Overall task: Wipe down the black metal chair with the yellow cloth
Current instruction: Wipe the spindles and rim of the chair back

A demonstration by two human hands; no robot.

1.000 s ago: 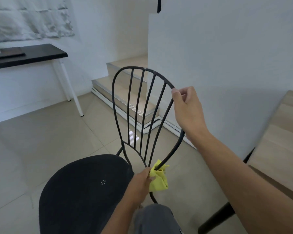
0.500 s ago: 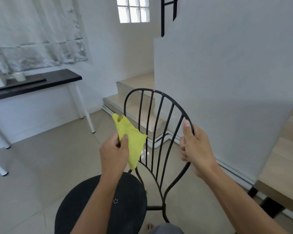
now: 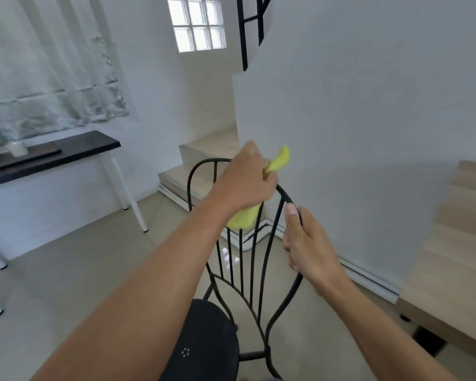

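One black metal chair at 6 o'clock: round seat at the bottom edge, curved rod back rising to centre. Rod count unclear, partly hidden behind the arm.

One yellow cloth, bunched at the top rail of the chair back. Pokes out above the fist toward 1 o'clock and hangs below the wrist over the rods.

Two hands:
- At centre, left hand, arm stretched long from 7 o'clock. Fingers curled tight round the cloth.
- Just toward 4 o'clock from it, right hand, arm in from 5 o'clock. Fingers wrapped round the right side of the back frame, thumb laid up along the rail.
- Near each other, not touching.

Two worktops:
- At 9 o'clock, black-topped worktop on white legs, carrying one white cup.
- At 3 o'clock, light wood worktop.

Behind the chair at 12 o'clock, stairs, with one window above.
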